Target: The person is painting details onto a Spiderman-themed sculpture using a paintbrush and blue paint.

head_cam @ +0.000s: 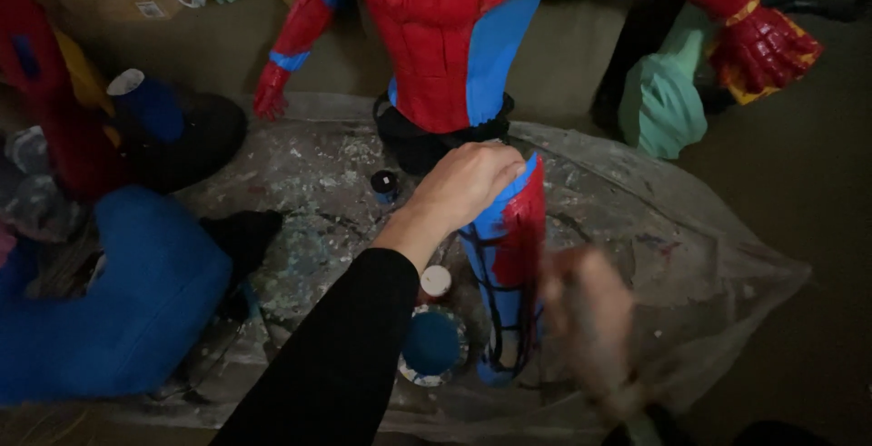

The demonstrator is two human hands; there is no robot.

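1. The figure's leg [509,255] is gripped near its top by the left hand [468,183], fingers curled around it.
2. The right hand [590,319] is blurred beside the leg; its fingers cannot be told.
3. Red is partly laid; blue below the fingers is left uncovered.

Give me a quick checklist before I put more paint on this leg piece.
1. Left hand steadying the top of the red and blue leg piece: ok.
2. Right hand holding a brush: cannot tell, blurred.
3. Open blue paint tub beside the leg's base: ok.
4. Small white-capped bottle closed: ok.
5. Plastic sheet under the work: ok.
6. Painted torso apart from the left hand: cannot tell.
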